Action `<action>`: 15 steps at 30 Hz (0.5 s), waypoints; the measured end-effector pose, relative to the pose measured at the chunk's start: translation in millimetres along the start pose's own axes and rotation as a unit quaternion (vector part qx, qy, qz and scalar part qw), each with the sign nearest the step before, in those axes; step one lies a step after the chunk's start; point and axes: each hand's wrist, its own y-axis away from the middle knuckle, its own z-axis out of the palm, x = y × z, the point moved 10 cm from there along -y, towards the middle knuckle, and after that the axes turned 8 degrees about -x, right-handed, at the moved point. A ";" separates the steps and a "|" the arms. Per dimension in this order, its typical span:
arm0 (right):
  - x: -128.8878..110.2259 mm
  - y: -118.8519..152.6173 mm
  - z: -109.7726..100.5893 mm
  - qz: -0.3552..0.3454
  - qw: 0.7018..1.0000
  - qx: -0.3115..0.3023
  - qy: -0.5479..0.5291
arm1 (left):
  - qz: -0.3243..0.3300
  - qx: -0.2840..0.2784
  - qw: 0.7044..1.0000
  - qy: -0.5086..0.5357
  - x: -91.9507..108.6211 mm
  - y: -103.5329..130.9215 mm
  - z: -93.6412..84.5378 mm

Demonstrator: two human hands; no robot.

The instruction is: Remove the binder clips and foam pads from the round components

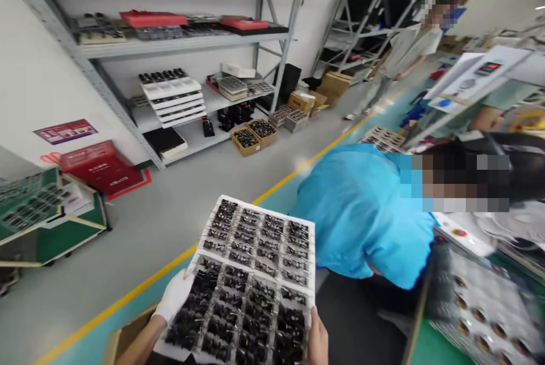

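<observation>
A white compartment tray point(252, 272) filled with rows of small black parts is held out in front of me, tilted down toward my body. My left hand point(174, 298), in a white glove, grips its left edge. At the right edge is my bare right hand point(317, 338), its fingers partly hidden by the tray. The bottom of the tray is cut off by the frame. Beneath my left forearm, part of a cardboard box point(114, 338) shows.
A person in a blue garment point(361, 212) bends over close at the right, beside a workbench point(434, 336) with a clear tray of parts. Metal shelves point(183, 44) stand ahead, with boxes of parts point(246, 139) on the floor. A green cart point(80, 237) is at left; another person point(409, 50) stands farther back.
</observation>
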 end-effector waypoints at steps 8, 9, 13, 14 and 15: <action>-198.1 -80.4 155.9 -0.156 0.981 -0.110 0.023 | -0.031 0.097 0.991 0.081 -29.5 -48.5 -86.7; -213.5 -87.8 169.2 -0.164 0.979 -0.116 0.024 | -0.027 0.103 0.991 0.087 -25.8 -55.9 -95.5; -257.9 -111.6 212.8 -0.183 0.974 -0.134 0.025 | -0.030 0.117 0.988 0.101 -9.2 -80.0 -124.9; -266.7 -117.1 221.6 -0.184 0.973 -0.136 0.024 | -0.035 0.119 0.987 0.102 -5.2 -85.4 -130.9; -275.2 -122.8 229.8 -0.185 0.973 -0.137 0.023 | -0.040 0.119 0.987 0.101 -1.0 -90.9 -136.5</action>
